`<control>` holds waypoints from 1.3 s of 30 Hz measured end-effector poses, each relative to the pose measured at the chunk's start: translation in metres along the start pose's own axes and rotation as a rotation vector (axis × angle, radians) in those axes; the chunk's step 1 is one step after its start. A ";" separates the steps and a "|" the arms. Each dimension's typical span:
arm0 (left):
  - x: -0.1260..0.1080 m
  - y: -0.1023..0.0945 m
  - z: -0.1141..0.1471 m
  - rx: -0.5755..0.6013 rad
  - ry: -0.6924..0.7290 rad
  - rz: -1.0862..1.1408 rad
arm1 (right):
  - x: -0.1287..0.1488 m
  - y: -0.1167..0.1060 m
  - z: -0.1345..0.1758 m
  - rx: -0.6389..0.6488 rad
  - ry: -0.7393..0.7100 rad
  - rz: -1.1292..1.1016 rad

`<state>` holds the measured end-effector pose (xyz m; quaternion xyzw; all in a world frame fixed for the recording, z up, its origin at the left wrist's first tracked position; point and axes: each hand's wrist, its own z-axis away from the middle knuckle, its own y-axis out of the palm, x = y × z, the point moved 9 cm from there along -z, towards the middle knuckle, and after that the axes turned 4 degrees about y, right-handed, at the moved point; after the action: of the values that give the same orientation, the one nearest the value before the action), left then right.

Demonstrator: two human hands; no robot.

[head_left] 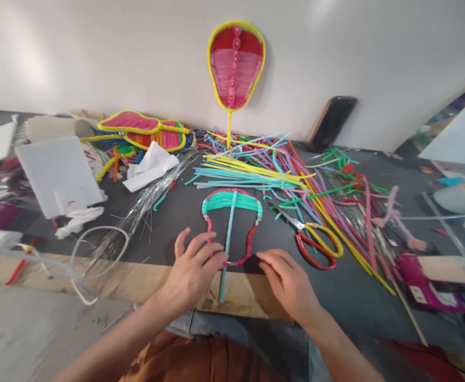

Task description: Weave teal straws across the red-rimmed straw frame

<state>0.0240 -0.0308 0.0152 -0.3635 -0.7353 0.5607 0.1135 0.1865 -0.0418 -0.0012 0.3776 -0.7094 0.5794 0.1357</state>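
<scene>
A spoon-shaped frame of pipe cleaners (249, 241) lies on the dark table, with a pink and red outline, a turquoise wrapped band at the top and a light-blue centre stem. My left hand (194, 265) is over its lower left; thumb and index finger close at the rim beside the stem, other fingers fanned. Just off the lower right rim is my right hand (290, 284), thumb and fingertips pinched together. Anything between them is too small to make out. Scissors (315, 244) with red and yellow handles lie right of the frame, blades partly apart.
Behind lie loose pipe cleaners (252, 175) in several colours. A finished pink paddle shape (236, 63) with yellow edging stands against the white wall. A phone (333, 123) leans there too. Thin silvery wires (145, 193), white paper (59, 175) and yellow-edged pieces (131, 122) are at left.
</scene>
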 end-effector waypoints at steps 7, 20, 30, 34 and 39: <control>-0.007 -0.005 0.034 -0.018 -0.077 0.077 | 0.012 -0.005 0.008 -0.032 -0.075 0.078; -0.022 0.008 0.051 -0.047 -0.056 0.038 | 0.035 0.052 -0.013 0.146 -0.137 0.343; -0.029 0.014 0.047 -0.064 -0.129 0.105 | 0.033 0.059 -0.012 0.175 -0.117 0.321; -0.033 0.025 0.053 -0.066 -0.062 0.094 | 0.036 0.059 -0.014 0.181 -0.096 0.361; -0.033 0.027 0.052 -0.021 -0.062 0.097 | 0.037 0.058 -0.016 0.184 -0.089 0.367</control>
<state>0.0284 -0.0885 -0.0191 -0.3825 -0.7259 0.5686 0.0593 0.1172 -0.0385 -0.0155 0.2780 -0.7157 0.6395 -0.0384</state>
